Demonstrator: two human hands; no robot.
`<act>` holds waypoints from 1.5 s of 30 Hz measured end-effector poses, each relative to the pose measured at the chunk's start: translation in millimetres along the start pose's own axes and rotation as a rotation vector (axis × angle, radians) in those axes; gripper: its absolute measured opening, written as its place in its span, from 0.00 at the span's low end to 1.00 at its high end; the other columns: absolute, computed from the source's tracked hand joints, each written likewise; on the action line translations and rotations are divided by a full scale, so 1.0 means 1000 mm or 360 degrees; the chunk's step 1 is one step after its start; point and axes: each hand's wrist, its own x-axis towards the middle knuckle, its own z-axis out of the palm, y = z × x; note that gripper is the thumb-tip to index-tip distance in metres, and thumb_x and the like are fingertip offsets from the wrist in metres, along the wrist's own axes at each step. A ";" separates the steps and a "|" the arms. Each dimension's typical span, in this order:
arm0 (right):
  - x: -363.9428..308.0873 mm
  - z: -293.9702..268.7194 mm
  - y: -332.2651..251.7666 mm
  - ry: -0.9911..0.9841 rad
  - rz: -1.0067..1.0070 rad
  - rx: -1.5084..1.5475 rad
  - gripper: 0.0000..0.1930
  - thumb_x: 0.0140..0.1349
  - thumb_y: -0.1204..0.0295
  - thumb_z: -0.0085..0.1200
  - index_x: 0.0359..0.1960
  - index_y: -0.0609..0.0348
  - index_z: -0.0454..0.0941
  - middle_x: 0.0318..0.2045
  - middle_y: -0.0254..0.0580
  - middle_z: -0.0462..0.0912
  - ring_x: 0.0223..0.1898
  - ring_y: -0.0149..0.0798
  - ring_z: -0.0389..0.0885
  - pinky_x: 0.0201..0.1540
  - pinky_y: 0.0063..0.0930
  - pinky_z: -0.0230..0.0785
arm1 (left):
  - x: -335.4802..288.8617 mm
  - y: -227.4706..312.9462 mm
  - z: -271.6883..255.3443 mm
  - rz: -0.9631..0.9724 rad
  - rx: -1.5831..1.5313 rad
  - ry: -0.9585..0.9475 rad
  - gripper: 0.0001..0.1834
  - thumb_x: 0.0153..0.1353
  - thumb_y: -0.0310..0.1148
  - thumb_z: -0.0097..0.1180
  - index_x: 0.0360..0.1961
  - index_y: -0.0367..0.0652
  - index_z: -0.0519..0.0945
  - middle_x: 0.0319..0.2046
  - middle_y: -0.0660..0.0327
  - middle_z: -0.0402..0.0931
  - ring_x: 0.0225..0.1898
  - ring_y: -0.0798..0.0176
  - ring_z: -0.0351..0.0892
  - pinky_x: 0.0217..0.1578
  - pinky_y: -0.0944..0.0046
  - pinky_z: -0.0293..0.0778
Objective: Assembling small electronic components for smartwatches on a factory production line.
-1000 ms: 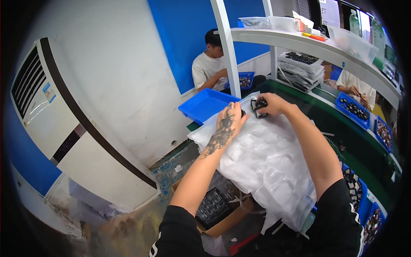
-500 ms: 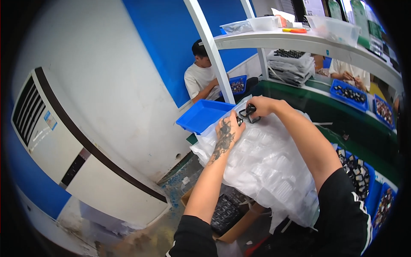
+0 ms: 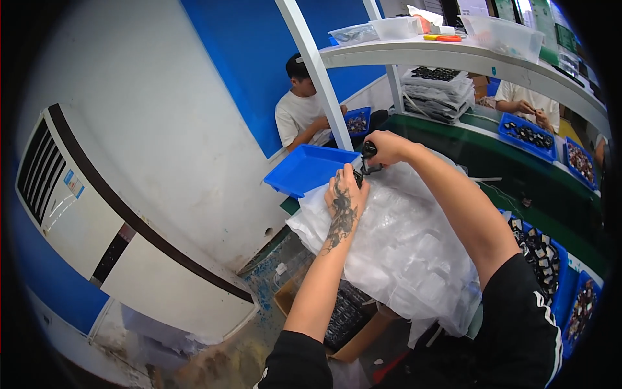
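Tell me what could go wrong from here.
The black parts at the left hand and right hand are small, so one could slip and get lost among the crumpled white plastic sheeting. The blue tray seems to jut past the green bench's corner, so a nudge might tip it.

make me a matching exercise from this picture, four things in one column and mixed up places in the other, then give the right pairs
Things
1. black part
2. yellow-and-orange tool
3. cardboard box
4. whitish translucent plastic

Places
A. on the white shelf, in front of the clear plastic tubs
B. spread out between the two forearms
C. in the fingers of the right hand
D. near the lower edge of the picture, partly hidden by the left forearm

Right pairs
1-C, 2-A, 3-D, 4-B
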 end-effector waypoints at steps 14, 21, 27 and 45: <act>-0.010 -0.005 0.006 0.0380 0.0110 0.0663 0.17 0.46 0.74 0.67 0.39 0.64 0.79 0.28 0.45 0.84 0.26 0.39 0.84 0.25 0.29 0.77 | 0.000 -0.007 0.005 0.0118 0.0056 0.0105 0.22 0.52 0.40 0.61 0.48 0.44 0.77 0.42 0.58 0.74 0.49 0.56 0.72 0.42 0.55 0.76; 0.028 0.039 0.010 0.0362 0.0339 0.0028 0.22 0.39 0.70 0.70 0.40 0.62 0.82 0.30 0.49 0.85 0.32 0.46 0.85 0.36 0.35 0.77 | -0.001 0.003 0.003 0.0048 0.0041 0.0089 0.24 0.50 0.38 0.63 0.50 0.45 0.76 0.42 0.57 0.73 0.49 0.54 0.74 0.42 0.55 0.76; 0.023 0.035 -0.013 0.0088 0.0290 -0.0504 0.24 0.45 0.72 0.62 0.49 0.55 0.80 0.43 0.52 0.84 0.46 0.52 0.83 0.47 0.39 0.76 | -0.002 -0.005 0.002 0.0092 0.0096 0.0129 0.24 0.49 0.37 0.64 0.49 0.45 0.76 0.43 0.57 0.73 0.48 0.55 0.73 0.42 0.55 0.76; 0.007 0.068 -0.005 0.0484 -0.0606 -0.0397 0.11 0.47 0.71 0.61 0.34 0.54 0.80 0.32 0.52 0.83 0.39 0.56 0.83 0.44 0.46 0.74 | 0.005 -0.004 0.014 -0.0076 0.0303 0.0285 0.17 0.59 0.39 0.56 0.48 0.48 0.72 0.40 0.51 0.74 0.45 0.47 0.76 0.41 0.48 0.75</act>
